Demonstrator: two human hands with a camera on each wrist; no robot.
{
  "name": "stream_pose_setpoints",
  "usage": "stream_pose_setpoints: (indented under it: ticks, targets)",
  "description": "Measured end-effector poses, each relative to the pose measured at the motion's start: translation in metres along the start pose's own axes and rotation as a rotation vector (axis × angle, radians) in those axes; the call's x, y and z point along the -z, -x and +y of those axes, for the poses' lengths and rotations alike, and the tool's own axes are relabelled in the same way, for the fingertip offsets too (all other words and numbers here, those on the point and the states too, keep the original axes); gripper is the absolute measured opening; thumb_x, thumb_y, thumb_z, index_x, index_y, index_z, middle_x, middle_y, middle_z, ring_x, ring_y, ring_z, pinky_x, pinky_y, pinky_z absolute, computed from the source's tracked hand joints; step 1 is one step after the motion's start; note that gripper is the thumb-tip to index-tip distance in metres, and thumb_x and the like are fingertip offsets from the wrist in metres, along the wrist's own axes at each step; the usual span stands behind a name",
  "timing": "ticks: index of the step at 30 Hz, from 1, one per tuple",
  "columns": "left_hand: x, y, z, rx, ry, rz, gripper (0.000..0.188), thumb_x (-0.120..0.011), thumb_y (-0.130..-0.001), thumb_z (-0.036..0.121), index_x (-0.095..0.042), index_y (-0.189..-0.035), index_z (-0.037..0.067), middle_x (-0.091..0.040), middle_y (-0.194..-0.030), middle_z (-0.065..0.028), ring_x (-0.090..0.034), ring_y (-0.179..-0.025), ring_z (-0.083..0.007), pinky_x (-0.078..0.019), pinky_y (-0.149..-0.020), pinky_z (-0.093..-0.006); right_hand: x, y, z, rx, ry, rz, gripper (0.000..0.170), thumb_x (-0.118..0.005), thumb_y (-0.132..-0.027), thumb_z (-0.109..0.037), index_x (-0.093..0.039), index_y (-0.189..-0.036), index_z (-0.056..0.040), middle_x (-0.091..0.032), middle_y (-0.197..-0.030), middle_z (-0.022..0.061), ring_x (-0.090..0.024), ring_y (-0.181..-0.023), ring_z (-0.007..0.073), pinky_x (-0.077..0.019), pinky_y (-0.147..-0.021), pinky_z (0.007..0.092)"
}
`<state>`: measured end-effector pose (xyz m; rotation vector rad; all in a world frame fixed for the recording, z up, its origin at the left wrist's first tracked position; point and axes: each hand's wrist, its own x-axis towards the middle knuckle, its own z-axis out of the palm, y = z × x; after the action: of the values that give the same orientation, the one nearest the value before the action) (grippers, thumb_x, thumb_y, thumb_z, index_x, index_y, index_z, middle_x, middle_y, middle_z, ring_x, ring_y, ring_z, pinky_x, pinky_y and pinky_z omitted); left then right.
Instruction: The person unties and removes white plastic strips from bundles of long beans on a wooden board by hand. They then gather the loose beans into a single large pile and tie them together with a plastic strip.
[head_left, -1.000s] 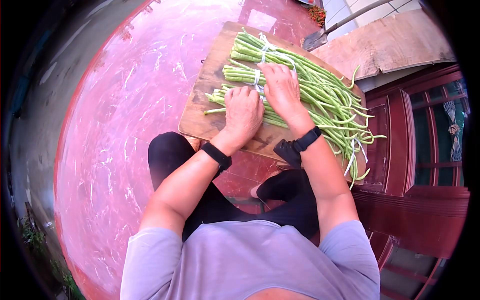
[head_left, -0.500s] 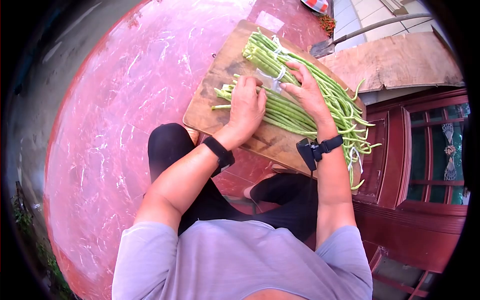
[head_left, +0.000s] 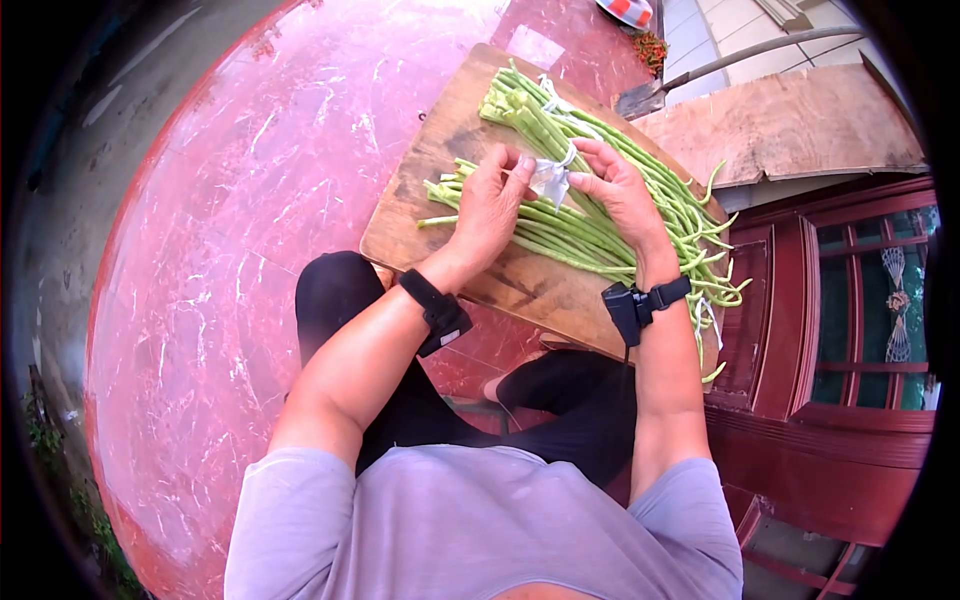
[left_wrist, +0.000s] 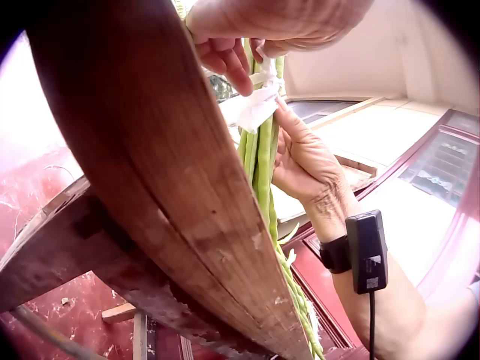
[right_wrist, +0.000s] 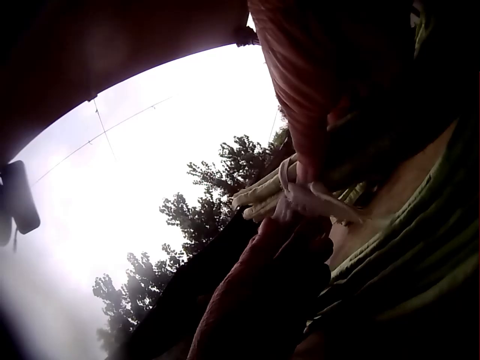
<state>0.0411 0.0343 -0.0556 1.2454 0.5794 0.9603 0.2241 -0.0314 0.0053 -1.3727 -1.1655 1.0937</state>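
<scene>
Green yardlong beans lie on a wooden board in bundles. A white plastic strip [head_left: 550, 181] is looped round the middle bundle [head_left: 535, 122], just below its cut ends. My left hand [head_left: 487, 208] pinches a loose end of this strip between thumb and fingers. On the other side of the bundle, my right hand [head_left: 625, 195] holds the strip with its thumb against the knot area, fingers curled by the beans. Nearer to me lies another bundle [head_left: 565, 232], under and beside the left hand. A white tie [head_left: 549, 92] also binds the far bundle [head_left: 497, 102].
The wooden board [head_left: 405, 215] stands over my knees, its thick edge [left_wrist: 172, 165] filling much of the left wrist view. A plywood sheet [head_left: 770, 125] and a shovel [head_left: 645, 98] are beyond it. To the right is a red door [head_left: 780, 310].
My hands have moved apart from close over the bundles. The middle bundle has swung toward the far one, and its white strip now shows between my hands.
</scene>
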Motion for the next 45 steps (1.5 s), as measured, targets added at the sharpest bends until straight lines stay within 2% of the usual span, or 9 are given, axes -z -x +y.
stream_pose_setpoints:
  ticks: [8,14,17,21,28,31,35,42,45]
  targets:
    - [-0.004,-0.001,0.011,0.148,0.238,-0.152,0.043,-0.057,-0.101,0.028,-0.045,-0.133,0.001,-0.063,-0.115,-0.0120,-0.068,-0.086,-0.0145,-0.0519,-0.075,-0.0258,-0.005,0.000,-0.001,0.018,0.044,0.031,0.048,-0.069,-0.089,-0.006,-0.053,-0.133,-0.0051,-0.061,-0.128,0.0111,-0.054,-0.118,0.0146,-0.0427,-0.101,0.0277]
    - [0.000,-0.009,0.001,0.158,0.211,-0.146,0.040,-0.057,-0.100,0.028,-0.051,-0.129,0.002,-0.065,-0.112,-0.0073,-0.068,-0.082,-0.0132,-0.0512,-0.067,-0.0227,-0.034,0.020,-0.007,0.364,0.960,0.557,0.035,-0.076,-0.083,-0.018,-0.063,-0.113,-0.0060,-0.069,-0.105,0.0104,-0.065,-0.098,0.0227,-0.0499,-0.081,0.0353]
    - [0.001,-0.008,0.002,0.151,0.212,-0.123,0.036,-0.059,-0.099,0.026,-0.054,-0.125,0.001,-0.066,-0.105,-0.0069,-0.067,-0.075,-0.0115,-0.0499,-0.061,-0.0221,-0.069,0.045,-0.029,-0.069,1.017,0.569,0.024,-0.076,-0.082,-0.027,-0.068,-0.097,-0.0095,-0.069,-0.082,0.0069,-0.067,-0.078,0.0282,-0.0489,-0.068,0.0420]
    - [0.000,-0.007,-0.001,0.101,0.167,-0.079,0.036,-0.062,-0.097,0.028,-0.056,-0.117,-0.001,-0.067,-0.095,-0.0068,-0.064,-0.066,-0.0099,-0.0476,-0.052,-0.0221,-0.078,0.048,-0.003,-0.160,1.134,0.563,0.029,-0.070,-0.084,-0.041,-0.071,-0.093,-0.0137,-0.068,-0.073,0.0069,-0.067,-0.069,0.0308,-0.0484,-0.063,0.0439]
    - [-0.005,-0.004,0.017,0.117,0.098,0.038,0.048,-0.069,-0.090,0.040,-0.057,-0.113,0.001,-0.066,-0.094,-0.0065,-0.062,-0.067,-0.0099,-0.0458,-0.050,-0.0225,-0.075,0.047,0.020,-0.116,0.663,0.522,0.020,-0.066,-0.089,-0.029,-0.067,-0.089,-0.0088,-0.064,-0.067,0.0023,-0.060,-0.058,0.0174,-0.0477,-0.056,0.0358]
    - [-0.003,-0.005,0.017,0.151,0.089,0.053,0.046,-0.070,-0.090,0.040,-0.059,-0.111,0.001,-0.066,-0.092,-0.0059,-0.060,-0.067,-0.0095,-0.0455,-0.050,-0.0224,-0.070,0.061,0.007,-0.146,-0.110,0.336,0.017,-0.063,-0.092,-0.022,-0.062,-0.085,-0.0071,-0.054,-0.061,-0.0014,-0.049,-0.052,0.0088,-0.0456,-0.053,0.0278]
    - [0.000,-0.005,0.016,0.183,0.119,-0.005,0.049,-0.070,-0.090,0.041,-0.058,-0.117,0.001,-0.065,-0.102,-0.0074,-0.062,-0.075,-0.0124,-0.0455,-0.052,-0.0234,-0.069,0.072,0.000,-0.105,-0.507,0.294,0.013,-0.062,-0.092,-0.017,-0.059,-0.084,-0.0066,-0.048,-0.061,-0.0026,-0.043,-0.049,0.0074,-0.0459,-0.053,0.0264]
    - [0.002,-0.010,0.010,0.197,0.241,0.026,0.040,-0.069,-0.091,0.034,-0.061,-0.113,0.002,-0.065,-0.099,-0.0057,-0.061,-0.083,-0.0122,-0.0495,-0.057,-0.0243,-0.062,0.115,-0.037,0.111,-0.711,0.006,0.019,-0.061,-0.088,-0.019,-0.052,-0.078,-0.0061,-0.050,-0.062,0.0040,-0.045,-0.051,0.0122,-0.0463,-0.051,0.0289]
    - [0.000,-0.009,0.012,0.177,0.252,0.033,0.034,-0.068,-0.092,0.029,-0.063,-0.111,0.002,-0.066,-0.097,-0.0053,-0.062,-0.082,-0.0118,-0.0508,-0.055,-0.0239,-0.061,0.135,-0.046,0.162,-0.638,0.123,0.024,-0.064,-0.086,-0.021,-0.047,-0.075,-0.0087,-0.045,-0.060,0.0017,-0.044,-0.051,0.0122,-0.0436,-0.048,0.0288]
